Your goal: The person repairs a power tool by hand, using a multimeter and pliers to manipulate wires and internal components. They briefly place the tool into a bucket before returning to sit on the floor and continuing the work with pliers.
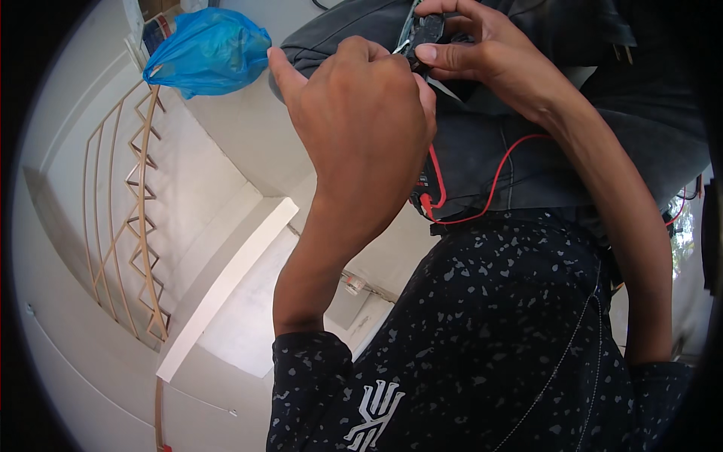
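Note:
Near the top of the view, my right hand (482, 47) grips a small black device (428, 32) with a green edge like a circuit board, between thumb and fingers. My left hand (361, 113) is closed beside it, back of the hand up and one finger sticking out to the left. Its fingertips are at the device, by a thin pale piece (404, 47); what they pinch is hidden. Below the hands on my lap lies a dark meter-like instrument (426, 185), partly behind my left wrist, with a red lead (493, 184) plugged into it.
A knotted blue plastic bag (211, 53) stands at the upper left. Beyond it are a tan metal railing (139, 196) and a pale ledge (226, 286). My legs in dark trousers (640, 120) fill the upper right. More red wire (681, 207) shows at the right.

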{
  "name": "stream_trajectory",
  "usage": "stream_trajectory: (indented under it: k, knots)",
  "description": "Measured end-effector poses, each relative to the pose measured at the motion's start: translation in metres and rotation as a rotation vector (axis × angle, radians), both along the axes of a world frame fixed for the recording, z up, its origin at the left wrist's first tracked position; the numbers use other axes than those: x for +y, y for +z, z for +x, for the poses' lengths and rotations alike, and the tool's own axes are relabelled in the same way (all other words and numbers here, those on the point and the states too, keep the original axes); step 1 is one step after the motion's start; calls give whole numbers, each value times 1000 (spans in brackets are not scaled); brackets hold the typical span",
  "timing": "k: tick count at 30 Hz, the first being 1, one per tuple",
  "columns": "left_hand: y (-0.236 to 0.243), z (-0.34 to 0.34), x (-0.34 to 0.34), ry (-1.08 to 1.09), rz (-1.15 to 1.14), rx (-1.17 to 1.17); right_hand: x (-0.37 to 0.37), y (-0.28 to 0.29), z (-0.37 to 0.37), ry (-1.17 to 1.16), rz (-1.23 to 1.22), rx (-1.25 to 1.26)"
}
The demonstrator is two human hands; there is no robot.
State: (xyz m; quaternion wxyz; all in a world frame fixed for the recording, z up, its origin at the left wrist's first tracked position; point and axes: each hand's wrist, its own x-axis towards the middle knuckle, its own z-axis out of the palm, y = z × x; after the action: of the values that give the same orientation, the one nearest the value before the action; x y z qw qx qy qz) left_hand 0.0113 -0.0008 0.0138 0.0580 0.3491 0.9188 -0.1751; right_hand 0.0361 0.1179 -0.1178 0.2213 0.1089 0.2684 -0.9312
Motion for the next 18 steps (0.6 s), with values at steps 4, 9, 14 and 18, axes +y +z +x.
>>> stream_trajectory:
  k: [4, 9, 14, 18]
  knots:
    - [-5, -1, -3, -8, 104, -22, -1, 0, -1, 36, 38, -38]
    - [-7, -5, -5, -60, 219, -33, 4, 9, -1, 50, -2, -45]
    - [-7, -6, 5, 8, 359, -142, 6, 14, -1, 48, -14, -80]
    - [-8, -11, 4, 3, 362, -176, 4, 10, -3, 57, 89, -36]
